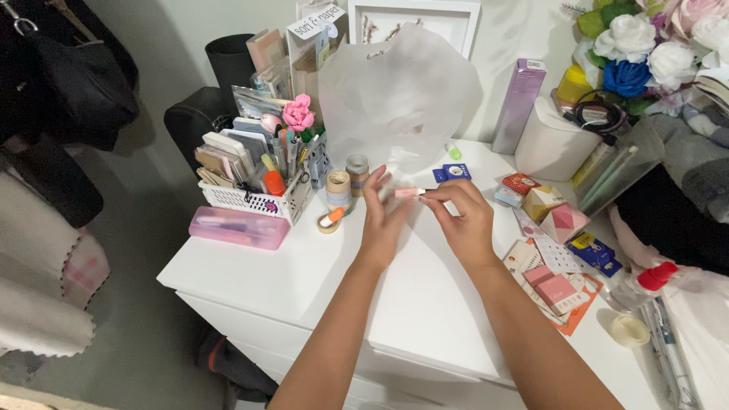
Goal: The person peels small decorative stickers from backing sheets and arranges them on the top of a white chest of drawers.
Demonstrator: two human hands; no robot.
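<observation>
While both hands hover over the white dresser top (425, 304), my right hand (465, 222) pinches a small pink tube (408, 193) at its end between thumb and fingertips. My left hand (382, 220) has fingers spread loosely, tips just touching the tube's other end. Stacked tape rolls (339, 190) sit just left of the left fingers; a white organizer basket (254, 199) farther left; pink boxes (566, 220) well right.

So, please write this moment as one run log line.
left hand: touching pink tube | right hand: holding pink tube | below: white dresser top
</observation>
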